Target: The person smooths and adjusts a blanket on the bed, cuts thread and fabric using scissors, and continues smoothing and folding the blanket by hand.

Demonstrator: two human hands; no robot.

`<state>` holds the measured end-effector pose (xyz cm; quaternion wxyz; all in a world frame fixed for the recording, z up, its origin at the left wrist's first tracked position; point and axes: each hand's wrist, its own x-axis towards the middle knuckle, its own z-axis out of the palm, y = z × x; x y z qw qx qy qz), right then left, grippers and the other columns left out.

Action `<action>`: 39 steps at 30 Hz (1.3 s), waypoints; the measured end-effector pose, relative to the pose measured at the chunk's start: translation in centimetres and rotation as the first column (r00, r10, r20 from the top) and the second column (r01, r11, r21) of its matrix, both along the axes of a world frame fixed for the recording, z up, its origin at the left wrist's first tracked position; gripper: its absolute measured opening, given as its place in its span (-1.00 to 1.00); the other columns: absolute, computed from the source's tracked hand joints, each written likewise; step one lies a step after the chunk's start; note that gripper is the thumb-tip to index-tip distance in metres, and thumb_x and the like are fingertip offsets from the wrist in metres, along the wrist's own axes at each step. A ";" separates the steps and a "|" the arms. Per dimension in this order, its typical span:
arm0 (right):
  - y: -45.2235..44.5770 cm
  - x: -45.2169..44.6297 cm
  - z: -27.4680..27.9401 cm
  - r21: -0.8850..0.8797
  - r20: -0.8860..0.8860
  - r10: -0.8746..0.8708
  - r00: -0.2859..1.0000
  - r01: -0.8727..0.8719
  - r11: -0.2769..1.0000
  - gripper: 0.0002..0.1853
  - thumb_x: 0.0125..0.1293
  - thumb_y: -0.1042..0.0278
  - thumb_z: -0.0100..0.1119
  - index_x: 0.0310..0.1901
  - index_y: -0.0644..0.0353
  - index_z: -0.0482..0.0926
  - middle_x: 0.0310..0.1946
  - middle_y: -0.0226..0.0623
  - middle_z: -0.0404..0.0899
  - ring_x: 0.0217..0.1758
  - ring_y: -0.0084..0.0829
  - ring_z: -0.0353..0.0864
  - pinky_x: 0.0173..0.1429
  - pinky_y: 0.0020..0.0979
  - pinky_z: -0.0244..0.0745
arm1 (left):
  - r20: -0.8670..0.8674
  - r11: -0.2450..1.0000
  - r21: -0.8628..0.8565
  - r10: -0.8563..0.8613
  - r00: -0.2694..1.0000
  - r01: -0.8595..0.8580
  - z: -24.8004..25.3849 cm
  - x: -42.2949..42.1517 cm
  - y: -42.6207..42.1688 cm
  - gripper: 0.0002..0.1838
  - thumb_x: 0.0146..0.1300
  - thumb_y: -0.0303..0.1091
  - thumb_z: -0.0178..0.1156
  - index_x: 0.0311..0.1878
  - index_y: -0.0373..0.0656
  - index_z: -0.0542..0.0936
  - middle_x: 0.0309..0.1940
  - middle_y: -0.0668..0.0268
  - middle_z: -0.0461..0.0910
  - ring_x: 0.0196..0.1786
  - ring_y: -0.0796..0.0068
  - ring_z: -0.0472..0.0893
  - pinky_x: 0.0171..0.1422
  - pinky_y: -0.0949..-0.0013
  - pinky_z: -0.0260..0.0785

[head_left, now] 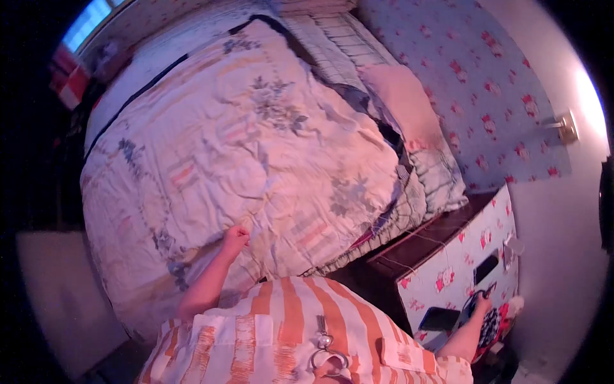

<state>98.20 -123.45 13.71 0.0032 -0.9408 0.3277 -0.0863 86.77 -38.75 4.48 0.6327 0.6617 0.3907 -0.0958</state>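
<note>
My left hand is closed, its fingers curled over a pale floral quilt spread on the bed. Nothing shows in that hand, and the quilt under it is creased. At the lower right, my right hand is at a bedside cabinet covered in light blue patterned sheeting. Its fingers are closed around a small dark thing too small to make out. Beside that hand lies a dark checked cloth. A black phone-like slab and a smaller black slab lie on the cabinet top.
A pink pillow lies at the bed's right side, by a wall with patterned blue paper. The cabinet's dark wooden edge runs beside the mattress. A wall fitting juts out at the right. A pale panel stands at the lower left.
</note>
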 end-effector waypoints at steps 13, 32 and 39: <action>7.7 10.1 9.7 0.348 -0.158 0.267 0.951 -0.199 0.916 -0.73 -0.01 0.35 0.09 -0.26 0.32 0.43 -0.53 -0.20 0.47 -0.50 -0.37 0.44 -0.43 -0.41 0.33 | -0.086 0.971 -0.232 -0.082 0.993 0.060 -0.1 -1.2 -5.1 -0.93 0.03 -0.46 0.04 -0.44 -0.25 0.45 -0.62 0.31 0.49 -0.60 0.56 0.49 -0.48 0.49 0.34; 72.1 24.1 -5.7 0.686 0.176 0.975 -0.134 -0.694 -0.219 -0.79 0.03 0.44 0.02 -0.27 0.33 0.47 -0.38 -0.10 0.52 -0.29 -0.24 0.51 -0.18 -0.38 0.38 | 0.134 0.902 -0.240 -0.335 0.933 0.359 0.7 13.4 -5.7 -0.89 -0.03 -0.61 -0.03 -0.38 -0.27 0.43 -0.51 0.25 0.45 -0.42 0.41 0.48 -0.35 0.38 0.36; 78.6 29.5 -14.3 0.476 0.418 0.908 -0.035 -0.843 -0.252 -0.78 0.07 0.46 -0.05 -0.23 0.24 0.49 -0.37 -0.10 0.50 -0.24 -0.23 0.48 -0.14 -0.38 0.36 | 0.296 0.919 0.320 -0.328 0.897 0.231 -1.4 14.3 -2.9 -0.77 -0.04 -0.48 0.01 -0.24 -0.17 0.47 -0.33 0.12 0.47 -0.19 0.16 0.46 -0.09 0.26 0.28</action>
